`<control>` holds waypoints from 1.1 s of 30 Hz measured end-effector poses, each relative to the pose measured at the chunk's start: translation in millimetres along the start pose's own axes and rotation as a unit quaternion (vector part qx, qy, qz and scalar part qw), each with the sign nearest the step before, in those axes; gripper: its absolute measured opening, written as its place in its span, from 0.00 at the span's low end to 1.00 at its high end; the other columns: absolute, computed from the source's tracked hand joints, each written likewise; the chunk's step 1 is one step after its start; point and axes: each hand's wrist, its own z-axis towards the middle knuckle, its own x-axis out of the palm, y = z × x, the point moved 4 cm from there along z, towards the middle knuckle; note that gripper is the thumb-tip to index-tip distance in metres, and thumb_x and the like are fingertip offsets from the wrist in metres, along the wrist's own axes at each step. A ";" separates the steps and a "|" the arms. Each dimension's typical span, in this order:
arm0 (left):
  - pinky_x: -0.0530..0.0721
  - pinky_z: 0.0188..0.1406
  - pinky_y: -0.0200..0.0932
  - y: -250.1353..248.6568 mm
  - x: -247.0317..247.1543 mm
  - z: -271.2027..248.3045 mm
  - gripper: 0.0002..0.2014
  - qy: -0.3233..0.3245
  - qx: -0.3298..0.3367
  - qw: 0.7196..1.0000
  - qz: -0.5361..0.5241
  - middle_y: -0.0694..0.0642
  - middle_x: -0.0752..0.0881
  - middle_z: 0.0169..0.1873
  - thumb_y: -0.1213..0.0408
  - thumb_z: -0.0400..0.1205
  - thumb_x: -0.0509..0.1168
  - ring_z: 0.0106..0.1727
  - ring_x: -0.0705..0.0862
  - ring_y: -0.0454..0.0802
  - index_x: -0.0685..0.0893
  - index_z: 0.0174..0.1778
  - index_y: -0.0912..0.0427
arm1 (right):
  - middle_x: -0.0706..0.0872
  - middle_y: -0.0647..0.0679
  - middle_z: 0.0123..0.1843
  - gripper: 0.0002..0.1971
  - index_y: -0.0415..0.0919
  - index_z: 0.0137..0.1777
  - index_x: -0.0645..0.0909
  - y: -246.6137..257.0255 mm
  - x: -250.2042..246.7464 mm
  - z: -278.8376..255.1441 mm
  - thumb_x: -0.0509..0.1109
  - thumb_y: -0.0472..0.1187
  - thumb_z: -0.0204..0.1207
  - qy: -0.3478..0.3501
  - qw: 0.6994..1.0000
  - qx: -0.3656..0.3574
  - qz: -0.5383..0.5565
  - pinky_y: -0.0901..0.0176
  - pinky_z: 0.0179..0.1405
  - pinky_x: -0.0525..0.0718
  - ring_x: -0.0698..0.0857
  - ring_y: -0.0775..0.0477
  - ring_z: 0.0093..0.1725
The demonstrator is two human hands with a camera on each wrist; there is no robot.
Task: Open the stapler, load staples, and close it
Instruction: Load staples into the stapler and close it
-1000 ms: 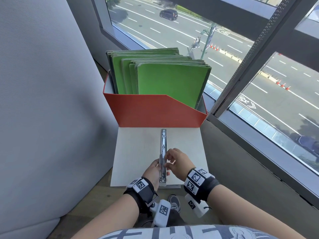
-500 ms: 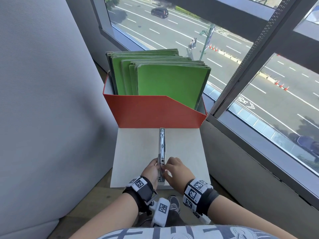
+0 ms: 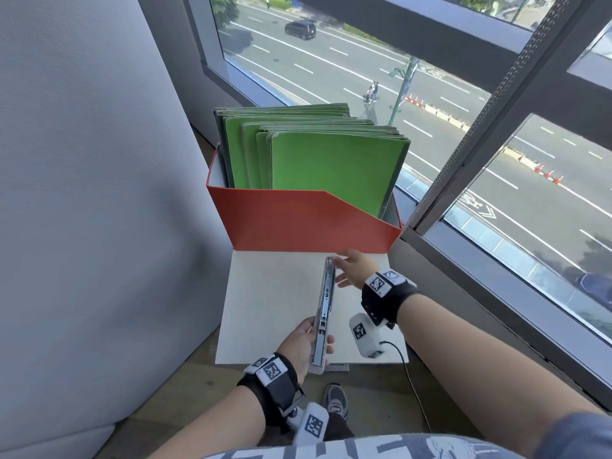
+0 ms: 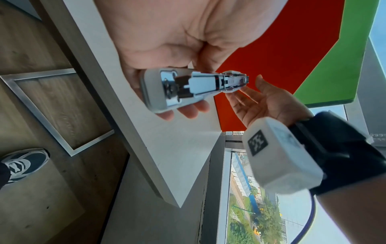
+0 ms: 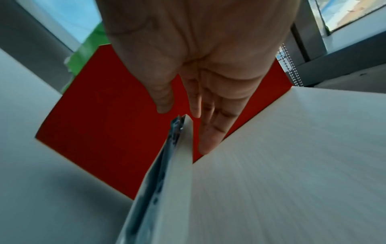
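The stapler point(image 3: 324, 313), unfolded into one long strip, is held above the white tabletop point(image 3: 271, 303), its far tip pointing at the red file box point(image 3: 298, 223). Its near end is gripped by the left hand point(image 3: 303, 342), thumb and fingers curled around the body. The right hand point(image 3: 352, 268) is stretched forward beside the far tip, fingers point(image 5: 211, 132) straight and relaxed, grasping nothing. Green folders point(image 3: 318, 160) are stood in the box.
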 end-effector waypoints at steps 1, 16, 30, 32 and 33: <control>0.79 0.27 0.44 0.6 0.0 -0.3 0.16 0.004 -0.003 1.000 0.004 0.59 0.82 0.34 0.74 0.84 0.49 0.31 0.80 0.54 0.80 0.52 0.53 | 0.86 0.40 0.49 0.19 0.32 0.67 0.76 4.0 0.8 2.7 0.65 0.44 0.81 0.006 1.000 0.001 0.011 0.50 0.43 0.92 0.87 0.45 0.34; 0.74 0.30 0.43 -17.7 -11.4 13.2 0.20 -0.074 -0.040 0.996 -0.023 0.60 0.81 0.33 0.72 0.84 0.43 0.29 0.77 0.54 0.79 0.46 0.51 | 0.88 0.54 0.43 0.10 0.44 0.55 0.85 44.3 6.8 -40.8 0.72 0.41 0.74 -0.047 0.971 -0.217 -0.092 0.57 0.47 0.86 0.86 0.54 0.41; 0.82 0.39 0.47 -28.3 3.9 21.2 0.26 0.025 -0.049 0.996 -0.071 0.54 0.85 0.28 0.35 0.77 0.57 0.35 0.86 0.49 0.85 0.46 0.55 | 0.81 0.48 0.53 0.08 0.43 0.49 0.82 -27.7 46.9 -103.1 0.72 0.36 0.70 -0.002 0.919 -0.359 -0.165 0.64 0.49 0.81 0.80 0.51 0.51; 0.82 0.35 0.44 -28.6 4.9 21.8 0.24 0.029 -0.034 0.998 -0.039 0.53 0.85 0.31 0.39 0.76 0.63 0.36 0.86 0.49 0.84 0.52 0.57 | 0.82 0.50 0.54 0.10 0.44 0.52 0.82 -31.5 45.0 -102.7 0.73 0.40 0.70 -0.004 0.927 -0.344 -0.149 0.65 0.50 0.82 0.81 0.53 0.52; 0.81 0.35 0.44 -28.4 3.5 23.2 0.21 0.022 -0.015 0.999 -0.030 0.53 0.86 0.35 0.44 0.77 0.65 0.37 0.85 0.50 0.83 0.54 0.57 | 0.82 0.52 0.54 0.11 0.45 0.53 0.81 -32.7 41.8 -102.4 0.73 0.43 0.71 -0.009 0.938 -0.322 -0.127 0.65 0.51 0.82 0.81 0.56 0.52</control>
